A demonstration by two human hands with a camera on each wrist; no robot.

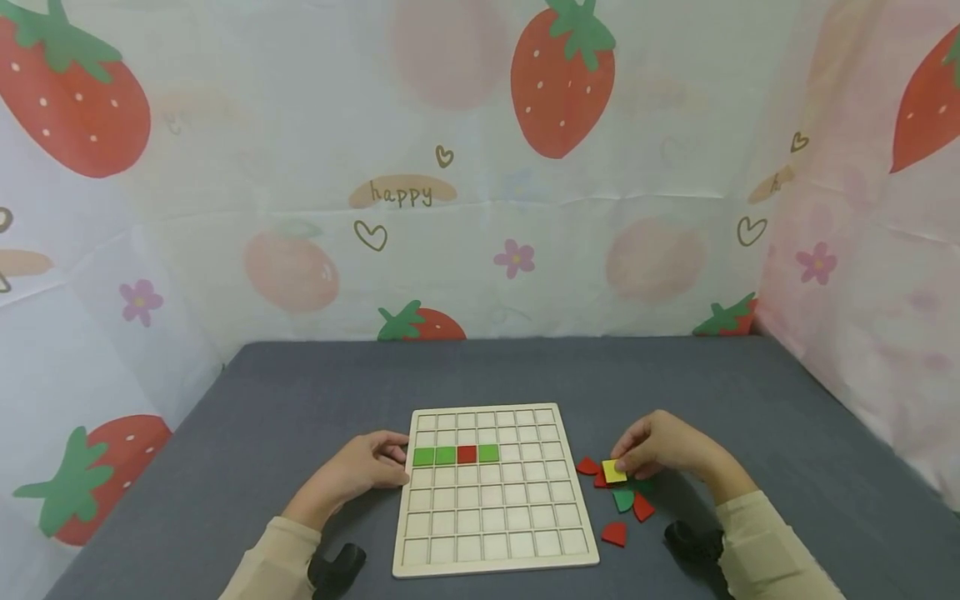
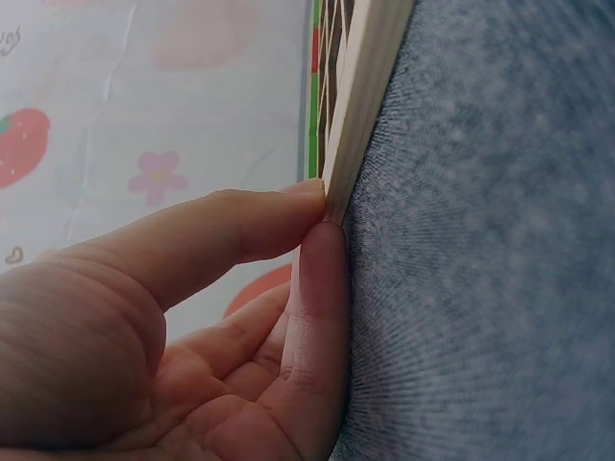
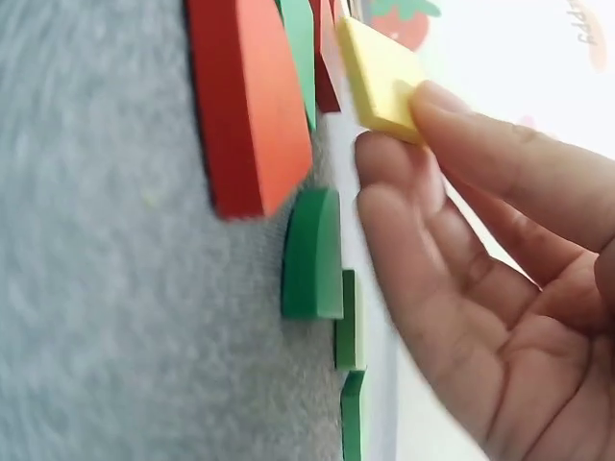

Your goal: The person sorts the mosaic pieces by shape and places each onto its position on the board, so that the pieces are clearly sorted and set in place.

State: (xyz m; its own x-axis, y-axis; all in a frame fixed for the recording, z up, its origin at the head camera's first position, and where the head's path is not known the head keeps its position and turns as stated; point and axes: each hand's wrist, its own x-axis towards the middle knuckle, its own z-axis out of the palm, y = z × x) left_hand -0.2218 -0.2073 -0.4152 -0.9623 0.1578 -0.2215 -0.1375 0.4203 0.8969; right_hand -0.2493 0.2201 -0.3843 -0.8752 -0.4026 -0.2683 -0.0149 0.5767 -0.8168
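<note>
A pale wooden grid board point(image 1: 491, 570) lies flat on the grey tabletop. One of its rows holds green tiles point(image 1: 423, 456) and a red tile point(image 1: 467, 454). My left hand point(image 1: 365, 467) touches the board's left edge with thumb and fingertips set apart along it; the left wrist view has the thumb point(image 2: 231, 226) against the wooden rim. To the board's right, my right hand point(image 1: 663, 450) pinches a yellow square tile point(image 1: 614, 472) between thumb and fingers. In the right wrist view this yellow tile point(image 3: 381, 82) is tilted above loose pieces.
Loose red point(image 1: 614, 534) and green point(image 1: 623, 500) pieces with curved edges lie right of the board, some partly under the right hand. Black wrist straps point(image 1: 337, 571) show at both sleeves. A strawberry-print cloth point(image 1: 480, 250) hangs behind the table.
</note>
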